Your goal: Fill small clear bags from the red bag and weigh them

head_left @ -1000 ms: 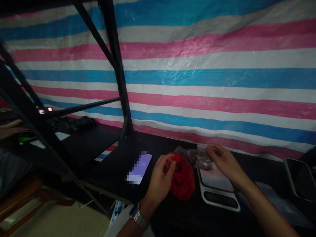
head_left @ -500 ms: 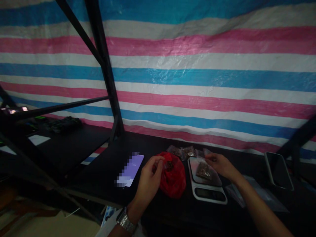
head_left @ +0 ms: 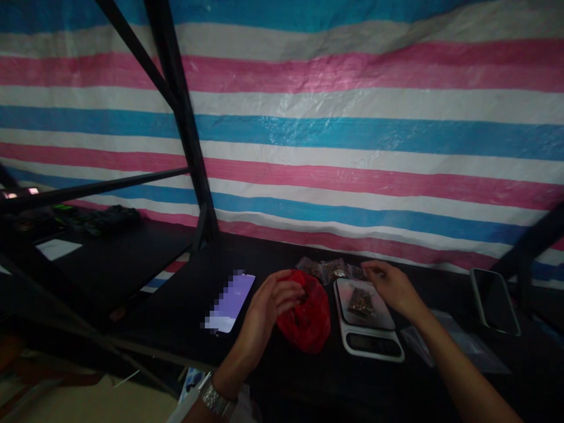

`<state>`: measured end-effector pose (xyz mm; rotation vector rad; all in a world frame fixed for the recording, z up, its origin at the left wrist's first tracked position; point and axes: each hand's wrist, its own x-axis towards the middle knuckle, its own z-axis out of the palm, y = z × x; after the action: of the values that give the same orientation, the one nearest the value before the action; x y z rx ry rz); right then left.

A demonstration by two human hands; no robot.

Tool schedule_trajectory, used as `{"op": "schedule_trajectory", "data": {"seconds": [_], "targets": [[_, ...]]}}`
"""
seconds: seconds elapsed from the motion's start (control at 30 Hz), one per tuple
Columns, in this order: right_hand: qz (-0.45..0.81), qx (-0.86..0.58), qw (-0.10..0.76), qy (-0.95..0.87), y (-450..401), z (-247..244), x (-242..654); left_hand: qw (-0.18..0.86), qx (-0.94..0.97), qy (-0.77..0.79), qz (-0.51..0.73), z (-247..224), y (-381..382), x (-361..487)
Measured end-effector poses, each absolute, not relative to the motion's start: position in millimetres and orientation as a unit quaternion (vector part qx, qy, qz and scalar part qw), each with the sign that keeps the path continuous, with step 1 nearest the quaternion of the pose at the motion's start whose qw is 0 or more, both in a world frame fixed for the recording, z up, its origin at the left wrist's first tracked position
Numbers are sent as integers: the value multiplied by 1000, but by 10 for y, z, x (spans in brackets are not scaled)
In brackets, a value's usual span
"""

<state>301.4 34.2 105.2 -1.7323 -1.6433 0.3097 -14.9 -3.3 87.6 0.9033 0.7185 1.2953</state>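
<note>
My left hand (head_left: 268, 299) is at the left side of a crumpled red plastic bag (head_left: 311, 326), its fingers stretched over the bag's mouth. Small dark pieces inside the bag are partly hidden by the fingers. Right of it stands a white kitchen scale (head_left: 374, 348) with a metal plate and a dark display. A small clear zip bag (head_left: 361, 301) of brown bits lies on the plate. My right hand (head_left: 392, 286) hovers at the plate's back right corner, fingers loosely curled and apart from that bag's filled part.
Several filled small bags (head_left: 332, 270) lie behind the scale. Flat clear bags (head_left: 467, 346) and a phone (head_left: 494, 302) are to the right. A lit phone (head_left: 231, 304) lies left. A black frame post (head_left: 185, 129) rises before the striped sheet (head_left: 352, 141).
My left hand's fingers have gone from pinched at the red bag's rim to stretched out over it. My right fingers have drawn off the small bag, now lying on the scale.
</note>
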Motion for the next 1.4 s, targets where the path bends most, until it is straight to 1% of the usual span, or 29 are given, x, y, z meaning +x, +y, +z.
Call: {"op": "schedule_trajectory", "data": {"seconds": [0.03, 0.1, 0.17, 0.27, 0.33, 0.43, 0.67, 0.83, 0.93, 1.07, 1.2, 1.3, 1.4], "targets": [[114, -668, 361, -641, 335, 1079, 2996, 648, 408, 314, 561, 873, -42, -150], [103, -664, 363, -645, 316, 1127, 2974, 615, 462, 332, 546, 863, -74, -145], [95, -664, 363, -647, 298, 1157, 2969, 546, 539, 362, 529, 856, -115, -137], [93, -667, 355, -648, 282, 1166, 2975, 410, 654, 394, 498, 854, -157, -126], [96, -670, 345, -650, 283, 1156, 2984, 349, 696, 399, 484, 854, -160, -124], [104, -677, 327, -651, 294, 1127, 3013, 323, 706, 403, 484, 852, -143, -127], [126, -701, 286, -641, 278, 948, 3163, 320, 692, 417, 495, 844, -137, -126], [153, -700, 283, -638, 289, 848, 3213, 333, 681, 419, 500, 854, -148, -129], [183, -686, 299, -638, 293, 916, 3171, 339, 677, 411, 508, 863, -148, -104], [257, -622, 322, -666, 211, 1166, 2929, 351, 646, 412, 538, 867, -186, 86], [357, -539, 343, -682, 59, 1383, 2487, 407, 614, 401, 544, 819, -279, 362], [440, -491, 349, -666, -49, 1411, 2166, 464, 570, 386, 557, 768, -316, 458], [451, -484, 342, -667, -140, 1367, 1947, 516, 495, 380, 587, 735, -297, 430]]}}
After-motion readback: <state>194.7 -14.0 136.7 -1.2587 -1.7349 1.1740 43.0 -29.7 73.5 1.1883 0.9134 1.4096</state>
